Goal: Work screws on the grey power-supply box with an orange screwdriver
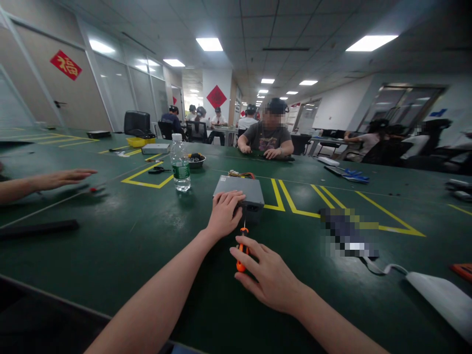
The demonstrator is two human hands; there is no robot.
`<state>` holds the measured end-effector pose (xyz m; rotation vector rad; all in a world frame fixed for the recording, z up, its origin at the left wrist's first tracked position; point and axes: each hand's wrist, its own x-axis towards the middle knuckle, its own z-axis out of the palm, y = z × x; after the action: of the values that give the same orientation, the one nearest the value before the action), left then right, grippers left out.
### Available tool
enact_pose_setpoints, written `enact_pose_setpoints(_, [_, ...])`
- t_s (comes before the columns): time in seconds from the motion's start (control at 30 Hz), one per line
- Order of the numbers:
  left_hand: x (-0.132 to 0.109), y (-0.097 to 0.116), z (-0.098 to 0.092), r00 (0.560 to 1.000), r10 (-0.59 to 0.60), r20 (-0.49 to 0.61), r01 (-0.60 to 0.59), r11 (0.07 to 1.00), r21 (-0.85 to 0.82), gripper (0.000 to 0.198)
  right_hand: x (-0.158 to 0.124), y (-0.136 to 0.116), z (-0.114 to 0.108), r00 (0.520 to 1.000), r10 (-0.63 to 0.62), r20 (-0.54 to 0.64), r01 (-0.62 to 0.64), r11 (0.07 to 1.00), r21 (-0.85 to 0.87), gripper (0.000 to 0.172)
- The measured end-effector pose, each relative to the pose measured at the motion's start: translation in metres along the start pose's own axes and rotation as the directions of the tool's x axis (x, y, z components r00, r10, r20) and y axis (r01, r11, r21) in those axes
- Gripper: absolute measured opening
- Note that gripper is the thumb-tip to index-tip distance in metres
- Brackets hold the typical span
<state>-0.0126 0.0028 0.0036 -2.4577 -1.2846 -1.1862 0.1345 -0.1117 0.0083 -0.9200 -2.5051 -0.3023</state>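
Right hand (271, 278), nearest the viewer, grips the orange-handled screwdriver (241, 253), fingers wrapped around its handle, the shaft pointing at the near face of the grey metal box (239, 192). Left hand (224, 212) rests palm down on the near left corner of that box, fingers spread flat and not clamped. The box lies on the green table (121, 231), inside yellow floor-tape markings (295, 204). Left of it stands a water bottle (180, 163). At far left, another person's hand (61, 178) reaches across the table. Beyond, a seated person (267, 137) works opposite.
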Motion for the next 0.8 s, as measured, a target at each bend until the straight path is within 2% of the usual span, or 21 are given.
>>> enact_pose_setpoints(0.07, [-0.0001, -0.0005, 0.0000, 1.000, 0.001, 0.000, -0.001, 1.000, -0.001, 0.032, 0.0012, 0.0002, -0.0033, 1.000, -0.025, -0.005, 0.025, 1.000, -0.018, 0.036])
enact_pose_setpoints(0.23, [-0.0004, -0.0008, -0.0004, 1.000, 0.002, -0.003, -0.002, 1.000, -0.012, 0.031, -0.0006, 0.0055, 0.0011, 0.989, -0.057, -0.139, 0.054, 0.998, -0.025, 0.029])
enact_pose_setpoints(0.33, [-0.0004, 0.0002, -0.0013, 1.000, 0.002, 0.002, -0.002, 1.000, -0.010, 0.032, -0.0012, 0.0042, 0.0053, 0.997, -0.023, -0.071, 0.024, 1.000, 0.004, 0.025])
enact_pose_setpoints(0.43, [-0.0003, 0.0005, -0.0013, 1.000, 0.006, -0.002, -0.006, 1.000, -0.006, 0.033, 0.0007, 0.0007, 0.0040, 0.999, 0.003, 0.035, -0.004, 1.000, 0.011, 0.034])
enact_pose_setpoints(0.5, [-0.0004, 0.0000, -0.0004, 1.000, 0.007, -0.007, -0.007, 1.000, -0.004, 0.033, 0.0020, -0.0003, 0.0009, 0.999, -0.010, 0.042, 0.010, 1.000, 0.004, 0.038])
enact_pose_setpoints(0.57, [-0.0005, -0.0010, 0.0008, 1.000, 0.008, -0.008, -0.008, 1.000, -0.006, 0.033, 0.0021, 0.0008, -0.0014, 0.999, -0.040, -0.006, 0.040, 0.999, -0.011, 0.036])
enact_pose_setpoints(0.73, [-0.0005, -0.0021, 0.0019, 1.000, 0.007, -0.007, -0.007, 1.000, -0.011, 0.032, -0.0019, 0.0065, 0.0029, 0.972, -0.079, -0.221, 0.072, 0.997, -0.040, 0.022])
enact_pose_setpoints(0.8, [-0.0005, -0.0017, 0.0014, 1.000, 0.006, -0.003, -0.006, 1.000, -0.008, 0.032, -0.0031, 0.0068, 0.0056, 0.974, -0.055, -0.218, 0.051, 0.998, -0.027, 0.015])
